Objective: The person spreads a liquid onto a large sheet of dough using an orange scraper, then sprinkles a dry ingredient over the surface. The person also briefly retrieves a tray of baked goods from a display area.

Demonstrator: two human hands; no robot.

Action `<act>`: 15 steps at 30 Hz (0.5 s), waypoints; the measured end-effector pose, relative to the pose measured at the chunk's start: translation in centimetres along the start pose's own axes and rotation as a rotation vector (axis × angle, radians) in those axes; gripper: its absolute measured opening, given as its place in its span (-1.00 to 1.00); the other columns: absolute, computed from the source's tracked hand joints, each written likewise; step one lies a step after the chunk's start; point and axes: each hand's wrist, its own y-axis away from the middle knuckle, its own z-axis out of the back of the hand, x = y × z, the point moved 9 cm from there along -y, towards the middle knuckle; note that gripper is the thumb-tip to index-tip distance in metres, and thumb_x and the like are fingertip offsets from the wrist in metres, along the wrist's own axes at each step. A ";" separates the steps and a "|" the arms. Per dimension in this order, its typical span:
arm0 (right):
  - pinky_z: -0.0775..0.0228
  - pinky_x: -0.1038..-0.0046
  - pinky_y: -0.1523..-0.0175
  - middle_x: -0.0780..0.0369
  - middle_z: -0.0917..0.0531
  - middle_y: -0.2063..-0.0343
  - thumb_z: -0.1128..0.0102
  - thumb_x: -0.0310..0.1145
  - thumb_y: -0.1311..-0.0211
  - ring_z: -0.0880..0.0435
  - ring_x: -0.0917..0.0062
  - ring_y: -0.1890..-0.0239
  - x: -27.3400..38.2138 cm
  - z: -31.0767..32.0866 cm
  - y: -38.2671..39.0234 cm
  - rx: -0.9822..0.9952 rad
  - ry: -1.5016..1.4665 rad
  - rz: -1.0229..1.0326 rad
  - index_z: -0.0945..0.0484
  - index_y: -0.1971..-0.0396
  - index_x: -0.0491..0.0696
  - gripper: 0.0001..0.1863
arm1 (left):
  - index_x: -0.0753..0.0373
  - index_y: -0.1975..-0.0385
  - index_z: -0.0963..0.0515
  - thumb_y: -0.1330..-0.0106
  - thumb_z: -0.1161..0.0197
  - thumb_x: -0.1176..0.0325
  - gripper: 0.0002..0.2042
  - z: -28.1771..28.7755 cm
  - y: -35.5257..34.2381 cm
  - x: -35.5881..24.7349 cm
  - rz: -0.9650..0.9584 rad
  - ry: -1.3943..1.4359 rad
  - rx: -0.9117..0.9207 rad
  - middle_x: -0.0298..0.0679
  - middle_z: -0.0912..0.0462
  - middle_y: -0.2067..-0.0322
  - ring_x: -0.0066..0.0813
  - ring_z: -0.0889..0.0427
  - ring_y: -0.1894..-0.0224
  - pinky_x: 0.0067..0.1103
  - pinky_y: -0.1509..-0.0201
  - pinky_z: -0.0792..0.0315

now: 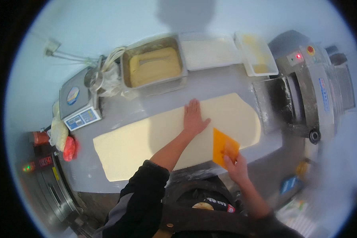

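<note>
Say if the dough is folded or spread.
Spread: the dough lies in one long, flat sheet on the table.

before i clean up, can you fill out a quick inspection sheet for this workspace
Surface: grey tabletop, with whitish smears.
Work pieces: pale dough sheet spread flat; orange scraper above its near edge.
Clutter: scale and red bag at left; behind the dough, a metal pan of tan paste and a white tray with yellowish traces.
Hands: left hand laid on the dough, palm down; right hand grips the scraper with its fingers.
Cables: cables run along the wall from a socket, back left.
Surroundings: machine at right, red light lit; pale wall behind.
</note>
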 end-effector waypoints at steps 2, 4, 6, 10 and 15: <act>-0.57 0.29 -0.08 0.07 -0.79 0.11 -0.20 -0.30 -0.42 -0.78 0.33 0.06 -2.0 2.6 0.2 -0.089 -0.133 -0.051 -0.68 -0.09 -0.11 -0.66 | 0.52 -0.56 0.04 -0.31 -0.27 -0.20 0.07 -1.6 -2.5 -3.6 -0.049 -0.025 0.030 0.13 0.06 -0.61 0.01 0.14 -0.67 -0.10 -0.71 0.27; -0.56 0.29 -0.09 0.06 -0.78 0.08 -0.21 -0.29 -0.42 -0.77 0.32 0.03 -4.0 5.6 0.4 -0.150 -0.096 -0.076 -0.66 -0.10 -0.12 -0.64 | 0.51 -0.56 0.04 -0.32 -0.25 -0.21 0.06 -3.2 -4.8 -6.9 -0.080 -0.037 0.075 0.12 0.06 -0.61 0.00 0.14 -0.67 -0.11 -0.71 0.26; -0.56 0.29 -0.10 0.06 -0.78 0.07 -0.21 -0.28 -0.42 -0.77 0.32 0.02 -6.0 8.1 0.7 -0.206 -0.083 -0.096 -0.65 -0.12 -0.11 -0.63 | 0.50 -0.57 0.05 -0.32 -0.25 -0.21 0.07 -4.6 -6.9 -10.1 -0.110 -0.038 0.088 0.11 0.08 -0.62 -0.01 0.14 -0.67 -0.12 -0.71 0.26; -0.56 0.28 -0.10 0.06 -0.77 0.09 -0.20 -0.27 -0.43 -0.77 0.32 0.04 -9.0 12.1 1.5 -0.292 -0.086 -0.133 -0.61 -0.16 -0.12 -0.61 | 0.49 -0.54 -0.04 -0.28 -0.33 -0.14 0.03 -6.9 -9.4 -14.8 -0.182 0.073 0.080 0.11 -0.01 -0.59 -0.01 0.06 -0.65 -0.11 -0.70 0.22; -0.54 0.40 -0.19 0.14 -0.73 -0.02 -0.18 -0.42 -0.49 -0.71 0.50 -0.04 -11.0 13.1 1.3 -0.235 -0.149 -0.167 -0.54 -0.19 -0.24 -0.64 | 0.43 -0.55 -0.08 -0.26 -0.35 -0.12 0.01 -7.7 -10.1 -17.5 -0.369 -0.067 0.047 0.03 -0.07 -0.58 -0.03 0.04 -0.65 -0.09 -0.70 0.21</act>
